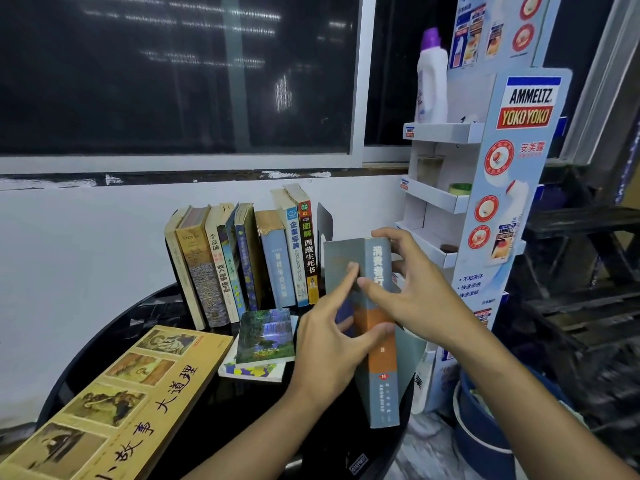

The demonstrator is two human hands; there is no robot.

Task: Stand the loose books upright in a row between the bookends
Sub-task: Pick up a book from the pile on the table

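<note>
A grey and orange book (379, 358) is held upright over the right side of the round black table (114, 327), spine toward me. My left hand (332, 348) grips its left cover, thumb across the spine, forefinger stretched up the cover. My right hand (412, 289) holds its upper right side, fingers curled over the top edge. Several books (242, 261) stand in a leaning row behind, ending at a grey metal bookend (325, 221). A large yellow book (114, 403) lies flat at the front left. A small green-covered book (266, 336) rests flat on another book mid-table.
A cardboard display stand (485, 188) with shelves and a white bottle (431, 77) rises right of the table. A blue bucket (481, 427) sits on the floor at lower right. A white wall and dark window lie behind the row.
</note>
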